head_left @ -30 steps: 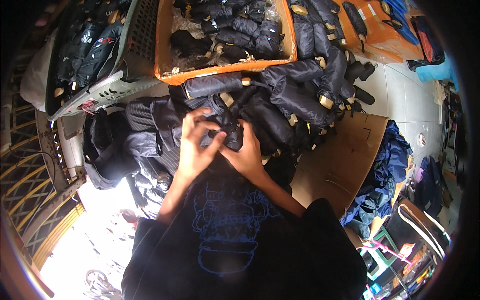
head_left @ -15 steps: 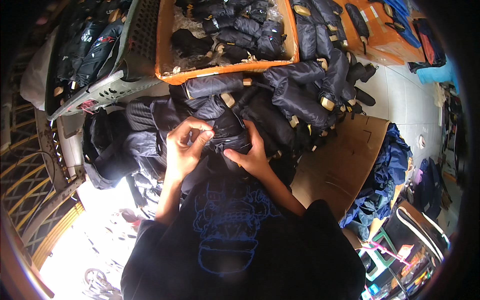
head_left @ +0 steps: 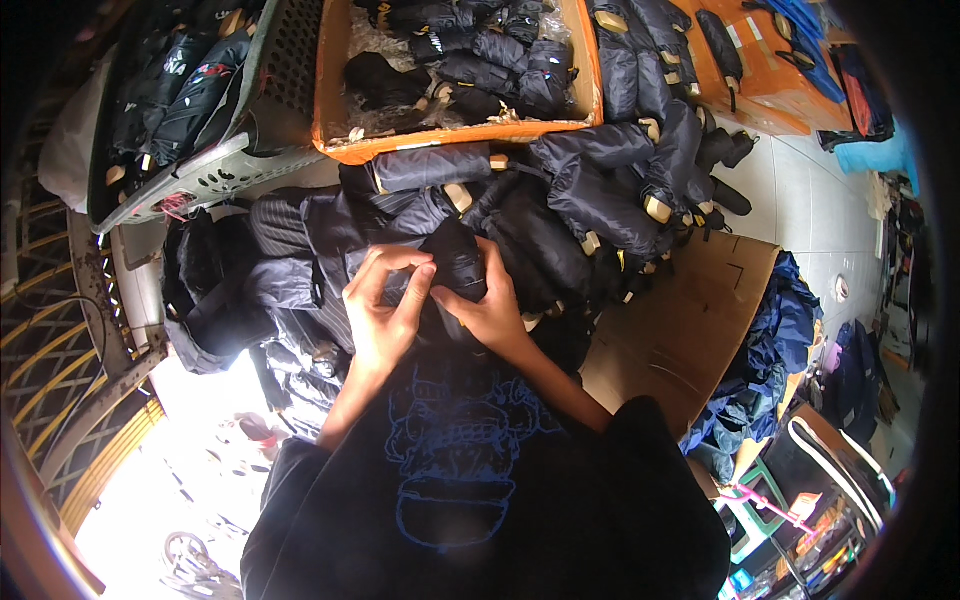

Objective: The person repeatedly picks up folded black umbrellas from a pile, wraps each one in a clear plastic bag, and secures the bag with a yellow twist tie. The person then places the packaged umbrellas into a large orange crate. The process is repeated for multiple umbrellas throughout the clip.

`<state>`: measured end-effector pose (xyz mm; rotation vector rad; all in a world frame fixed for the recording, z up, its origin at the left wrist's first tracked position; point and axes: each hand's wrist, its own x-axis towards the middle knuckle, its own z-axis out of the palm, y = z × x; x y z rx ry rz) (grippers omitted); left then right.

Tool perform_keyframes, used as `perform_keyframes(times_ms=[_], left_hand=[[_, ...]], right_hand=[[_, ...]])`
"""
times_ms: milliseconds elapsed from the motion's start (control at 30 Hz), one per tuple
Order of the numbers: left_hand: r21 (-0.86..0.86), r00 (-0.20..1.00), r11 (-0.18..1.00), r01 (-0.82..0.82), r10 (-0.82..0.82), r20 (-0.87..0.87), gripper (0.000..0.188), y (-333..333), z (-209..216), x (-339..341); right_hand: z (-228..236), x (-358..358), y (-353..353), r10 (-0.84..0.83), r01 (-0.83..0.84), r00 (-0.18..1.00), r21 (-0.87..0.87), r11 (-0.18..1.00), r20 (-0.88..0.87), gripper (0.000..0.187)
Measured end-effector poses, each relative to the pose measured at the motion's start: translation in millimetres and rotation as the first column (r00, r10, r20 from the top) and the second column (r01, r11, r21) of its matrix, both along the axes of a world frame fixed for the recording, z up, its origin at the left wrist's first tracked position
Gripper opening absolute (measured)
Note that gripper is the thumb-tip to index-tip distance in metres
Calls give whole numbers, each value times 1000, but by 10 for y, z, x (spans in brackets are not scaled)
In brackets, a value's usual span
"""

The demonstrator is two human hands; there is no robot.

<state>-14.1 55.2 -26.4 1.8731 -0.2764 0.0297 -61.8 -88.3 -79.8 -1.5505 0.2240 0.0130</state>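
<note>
gripping the folded dark umbrella [head_left: 455, 262] lower now — both hands [head_left: 385, 325] clasped.

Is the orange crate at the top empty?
No, the orange crate holds a pile of folded dark umbrellas and some clear plastic wrapping.

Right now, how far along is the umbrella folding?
Done: the orange crate holds rolled dark umbrellas, and more folded ones lie stacked in front of it. In hand: left hand and right hand grip one dark folded umbrella. Left: loose dark fabric is heaped on the left, apparently unrolled.
</note>
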Motion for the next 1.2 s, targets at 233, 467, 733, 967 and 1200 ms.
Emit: perform_keyframes(times_ms=[233,467,733,967,1200], left_hand=[[128,999,991,49,-51,13,12,41,-65,190],[-68,985,987,149,-154,-82,14,127,-206,175],[-98,976,985,140,-154,-152,14,125,-284,78],[-172,949,982,73,-121,-290,25,119,-126,104],[-9,973,987,161,-161,-163,24,131,-249,128]], right_hand=[[34,-4,-20,13,-12,1000,45,999,-22,61],[68,148,-177,90,-36,983,312,949,-160,45],[-108,-5,-186,269,-136,941,499,856,-205,52],[-84,-80,-156,218,-79,942,463,883,-255,58],[-197,-118,-177,251,-37,918,563,826,-307,48]])
